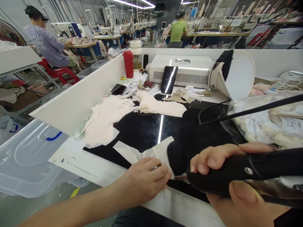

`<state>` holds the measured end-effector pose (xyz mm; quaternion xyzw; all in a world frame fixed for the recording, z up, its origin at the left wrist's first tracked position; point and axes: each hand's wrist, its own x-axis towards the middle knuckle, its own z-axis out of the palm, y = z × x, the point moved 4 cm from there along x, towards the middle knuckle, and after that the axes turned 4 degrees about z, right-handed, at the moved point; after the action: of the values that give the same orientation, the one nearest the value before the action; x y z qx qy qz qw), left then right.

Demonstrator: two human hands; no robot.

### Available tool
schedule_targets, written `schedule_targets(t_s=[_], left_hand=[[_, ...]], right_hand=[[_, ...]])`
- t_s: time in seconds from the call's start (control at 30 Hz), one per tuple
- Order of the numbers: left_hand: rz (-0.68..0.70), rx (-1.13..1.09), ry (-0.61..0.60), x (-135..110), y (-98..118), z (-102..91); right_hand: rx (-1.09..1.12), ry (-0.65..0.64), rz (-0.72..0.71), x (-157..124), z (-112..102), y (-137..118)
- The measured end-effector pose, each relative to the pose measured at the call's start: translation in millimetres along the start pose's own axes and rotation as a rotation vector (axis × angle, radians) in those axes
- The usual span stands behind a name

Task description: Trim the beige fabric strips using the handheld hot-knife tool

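My left hand (150,179) is closed on the lower edge of a thin white fabric piece (163,153), pressing it near the front of the black glossy board (142,130). A small shiny bit shows between my fingers; I cannot make out what it is. In my right hand (220,160) I grip a thick black handheld tool (217,181) with a metal lever along its side. Its narrow metal tip (181,177) points left and meets or nearly meets the fabric's right corner. Beyond my hands lie a stack of cream fabric pieces (161,105) and a looser pile (104,118).
Behind the board stand a white vented box (184,71), a leaning phone (169,78), a red cup (128,64) and a white curved shield (239,75). A black cable (255,108) crosses a plastic bag (270,123) at right. Low white walls (87,91) edge the table.
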<state>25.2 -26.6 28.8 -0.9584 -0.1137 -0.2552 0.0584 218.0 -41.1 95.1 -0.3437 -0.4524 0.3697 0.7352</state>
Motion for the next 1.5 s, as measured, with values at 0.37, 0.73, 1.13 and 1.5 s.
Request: schedule_targets(t_s=[0.37,0.73,1.13,1.5], left_hand=[[-0.033,-0.055,0.045,5.0,-2.7,-5.5],[-0.019,-0.061,0.040,1.1,-1.8,-2.6],[-0.027,0.001,-0.005,-4.9,-0.3,-0.5],[-0.015,0.029,-0.004,-4.9,1.0,-2.0]], right_hand=[[-0.004,0.016,-0.007,0.7,-0.4,-0.4],[0.032,0.118,-0.038,8.5,0.4,4.4],[0.019,0.147,-0.017,16.3,10.1,8.3],[-0.004,0.161,-0.036,23.9,10.4,10.5]])
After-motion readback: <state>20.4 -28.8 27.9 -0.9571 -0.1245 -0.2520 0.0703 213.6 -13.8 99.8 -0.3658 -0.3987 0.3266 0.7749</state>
